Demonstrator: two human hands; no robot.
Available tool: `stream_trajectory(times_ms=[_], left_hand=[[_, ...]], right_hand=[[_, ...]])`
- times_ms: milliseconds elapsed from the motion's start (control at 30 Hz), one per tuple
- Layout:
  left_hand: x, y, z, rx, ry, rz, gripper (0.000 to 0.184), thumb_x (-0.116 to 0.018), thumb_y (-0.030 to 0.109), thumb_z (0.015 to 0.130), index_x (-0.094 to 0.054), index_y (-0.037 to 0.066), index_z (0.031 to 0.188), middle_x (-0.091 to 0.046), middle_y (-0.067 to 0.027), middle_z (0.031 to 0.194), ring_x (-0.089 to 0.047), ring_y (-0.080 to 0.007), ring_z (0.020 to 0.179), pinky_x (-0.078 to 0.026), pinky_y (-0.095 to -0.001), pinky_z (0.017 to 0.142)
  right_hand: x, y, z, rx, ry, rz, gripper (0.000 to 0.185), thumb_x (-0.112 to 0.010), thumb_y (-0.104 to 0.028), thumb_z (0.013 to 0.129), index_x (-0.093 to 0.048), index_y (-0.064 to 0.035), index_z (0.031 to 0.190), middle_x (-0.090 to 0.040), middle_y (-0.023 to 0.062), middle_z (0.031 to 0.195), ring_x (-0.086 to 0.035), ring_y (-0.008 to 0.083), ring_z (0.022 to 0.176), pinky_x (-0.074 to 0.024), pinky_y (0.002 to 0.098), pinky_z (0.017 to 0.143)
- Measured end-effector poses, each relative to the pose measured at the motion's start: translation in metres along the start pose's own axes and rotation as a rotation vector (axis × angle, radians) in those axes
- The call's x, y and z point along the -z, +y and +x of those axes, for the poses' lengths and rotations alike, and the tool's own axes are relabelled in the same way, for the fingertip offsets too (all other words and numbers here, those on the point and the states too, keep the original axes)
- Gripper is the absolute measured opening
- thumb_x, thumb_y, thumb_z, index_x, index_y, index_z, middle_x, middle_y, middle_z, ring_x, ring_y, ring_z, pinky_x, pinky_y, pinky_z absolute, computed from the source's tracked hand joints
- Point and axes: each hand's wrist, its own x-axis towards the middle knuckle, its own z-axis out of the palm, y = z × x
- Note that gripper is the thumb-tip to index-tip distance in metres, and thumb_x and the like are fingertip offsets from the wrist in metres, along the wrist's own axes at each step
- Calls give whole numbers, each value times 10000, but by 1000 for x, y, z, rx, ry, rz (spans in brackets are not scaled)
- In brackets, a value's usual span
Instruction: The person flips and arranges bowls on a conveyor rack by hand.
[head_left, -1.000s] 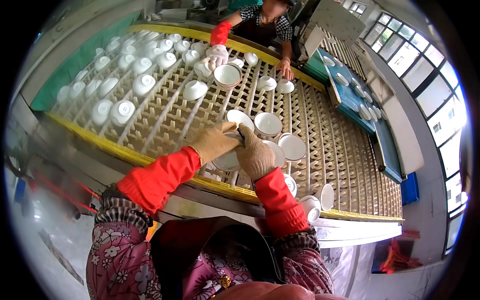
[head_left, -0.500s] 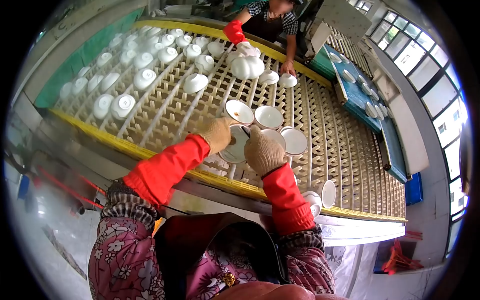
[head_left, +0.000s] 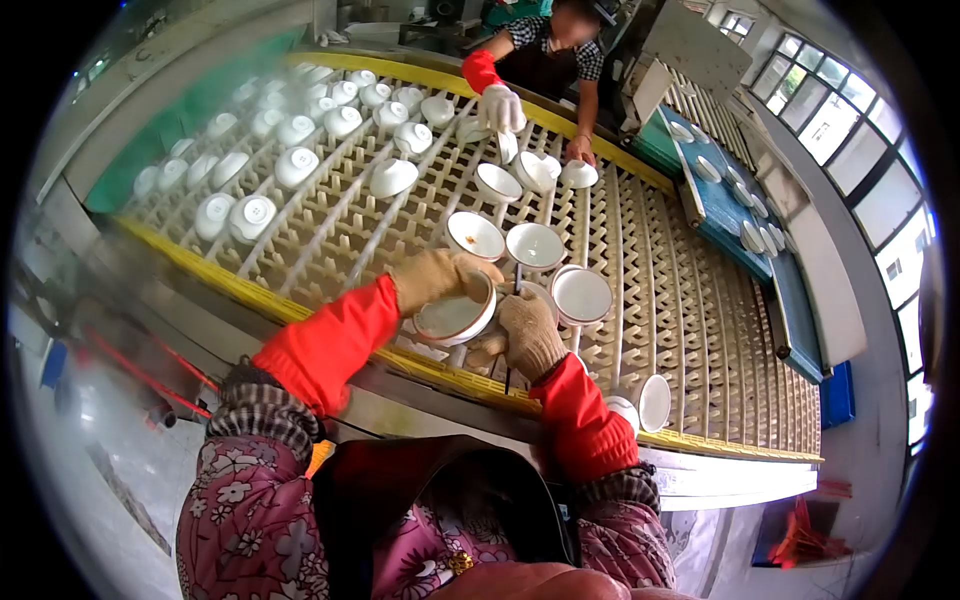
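Observation:
My left hand, in a tan knit glove and red sleeve, grips the rim of a white bowl, tilted above the slatted rack. Just right of it, my gloved right hand is closed around a thin dark rod-like tool, whose lower end shows below the fingers. Beyond my hands, a white bowl with an orange-brown spot inside stands next to another upright bowl. Right of my right hand sits a further bowl, overlapping one partly hidden by that hand.
Many upturned bowls cover the rack's left side, partly in steam. Across it, a co-worker's gloved hand and bare hand are among bowls. Another bowl lies near the yellow front edge. A blue conveyor carries bowls.
My left hand has tilted its bowl, with fingers now over the rim. The tool stands more upright in my right hand. The co-worker's white cluster has given way to separate bowls on the rack.

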Motion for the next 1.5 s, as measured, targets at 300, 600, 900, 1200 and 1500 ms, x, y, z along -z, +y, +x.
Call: stream_trajectory(times_ms=[300, 600, 900, 1200, 1500], left_hand=[[8, 135, -8, 96, 233, 12, 879, -759, 736, 980, -706, 2, 1460, -795, -269, 1228, -795, -385, 1096, -624, -438, 944], [95, 93, -5, 143, 236, 468, 605, -913, 317, 876, -691, 98, 1394, -795, -103, 1248, -790, -362, 1074, -660, -418, 996], [188, -25, -120, 1101, 574, 645, 875, -805, 602, 952, -633, -8, 1555, -718, -301, 1474, -710, -435, 1343, -551, -526, 1138], [107, 36, -34, -57, 431, 784, 706, -938, 314, 816, -694, 18, 1408, -764, -183, 1293, -673, -415, 1208, -541, -492, 1055], [42, 44, 44, 165, 12, 527, 357, -895, 368, 851, -861, 65, 1037, -732, -236, 1203, -691, -418, 1054, -559, -507, 910]], right_hand=[[34, 6, -18, 780, 200, -932, 285, -875, -168, 887, -812, -85, 1152, -822, 137, 1016, -791, 335, 897, -626, 421, 788], [72, -2, -41, 723, 92, -651, 374, -750, -72, 986, -753, 36, 1343, -845, 206, 1197, -835, 248, 927, -652, 320, 703], [288, 47, -209, 638, 937, -302, 368, -685, -109, 1102, -693, 33, 1441, -808, 154, 1286, -811, 223, 1051, -687, 329, 881], [361, 153, -450, 189, 1955, 31, 482, -719, -147, 1095, -612, -16, 1547, -725, 159, 1423, -728, 249, 1230, -622, 354, 1045], [392, 214, -521, -2, 2042, 405, 660, -728, -278, 1101, -489, -51, 1672, -569, 143, 1654, -604, 274, 1452, -531, 350, 1196]])
